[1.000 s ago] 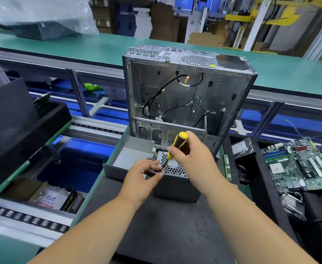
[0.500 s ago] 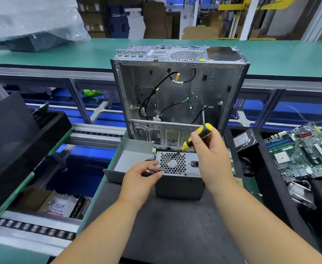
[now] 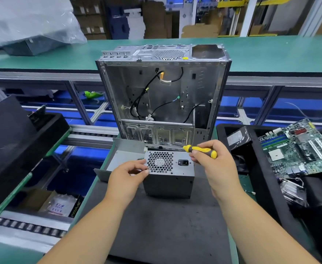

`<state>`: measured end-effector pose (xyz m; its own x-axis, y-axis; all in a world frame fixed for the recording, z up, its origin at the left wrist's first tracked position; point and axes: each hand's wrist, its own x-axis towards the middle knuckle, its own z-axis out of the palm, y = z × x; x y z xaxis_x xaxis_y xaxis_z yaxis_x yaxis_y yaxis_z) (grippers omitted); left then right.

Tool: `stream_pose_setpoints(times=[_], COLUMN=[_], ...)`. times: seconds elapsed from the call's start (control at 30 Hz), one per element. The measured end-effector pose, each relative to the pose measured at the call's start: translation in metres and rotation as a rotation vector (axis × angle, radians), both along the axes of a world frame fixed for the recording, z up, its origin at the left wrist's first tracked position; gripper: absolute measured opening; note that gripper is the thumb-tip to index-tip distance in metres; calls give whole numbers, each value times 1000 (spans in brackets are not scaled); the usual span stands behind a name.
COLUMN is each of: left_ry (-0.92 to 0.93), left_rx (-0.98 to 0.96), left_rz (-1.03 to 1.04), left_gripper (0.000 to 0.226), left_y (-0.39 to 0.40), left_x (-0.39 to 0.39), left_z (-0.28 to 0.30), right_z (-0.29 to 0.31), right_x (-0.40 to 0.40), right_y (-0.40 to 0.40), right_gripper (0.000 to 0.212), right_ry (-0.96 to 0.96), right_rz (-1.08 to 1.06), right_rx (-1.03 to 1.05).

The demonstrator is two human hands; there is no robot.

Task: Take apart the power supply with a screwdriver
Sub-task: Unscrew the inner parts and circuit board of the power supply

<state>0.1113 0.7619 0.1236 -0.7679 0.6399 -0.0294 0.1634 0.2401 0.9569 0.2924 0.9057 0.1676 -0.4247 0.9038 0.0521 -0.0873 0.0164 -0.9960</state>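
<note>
Power supply: grey metal box, standing on the dark mat right in front of you, its honeycomb fan grille and black mains socket facing up. Detached grey cover panel: lies just beside the box on its left, partly over the mat's edge.

Left hand: yours, resting at the upper left corner of the power supply, thumb and forefinger pinched together at the rim of the grille; whether a screw sits between them is too small to tell.

Right hand: yours, fingers curled tight around the screwdriver. Yellow-and-black handle lies nearly level, above the box's far right corner, shaft pointing left toward the case and clear of the grille.

Computer case: open, bare metal, standing upright just behind the power supply, with loose black cables hanging inside.

Motherboard: green, tilted, lying in the black tray to your right, well apart from the box.

Black bin: to your left, beyond the roller conveyor.

Green bench: runs behind the case, carrying a plastic-wrapped item at far left.
</note>
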Motion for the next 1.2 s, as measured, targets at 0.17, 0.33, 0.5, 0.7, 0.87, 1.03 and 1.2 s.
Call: stream_pose_setpoints(times=[0.17,0.33,0.5,0.7,0.87,1.03,1.2], left_ry=[287,467,661,814,834,1009,955], left_rx=[-144,-324,-485,-554,-549,-676,-791], left_rz=[31,-55,-108,-123,-150,-233,-245], left_gripper=[17,17,17,21,22,26,18], left_y=[-1,4,9,14,14,16,24], left_x=[3,1,3,7,6,2,0], left_z=[5,17,29,31,25,22,30], right_z=[-15,-29,-30,-26,-26,-24,-24], right_x=[19,25,25,26,27,23,21], right_y=[11,13,11,10,10,10,10], right_gripper=[15,25,16,7,5,6,6], right_ry=[-103,-334,-455,-526,-550,-575,-601], right_rz=[-46,-18,71,128,147,172,182], right_rx=[-117,-54,42,130,137,169,210])
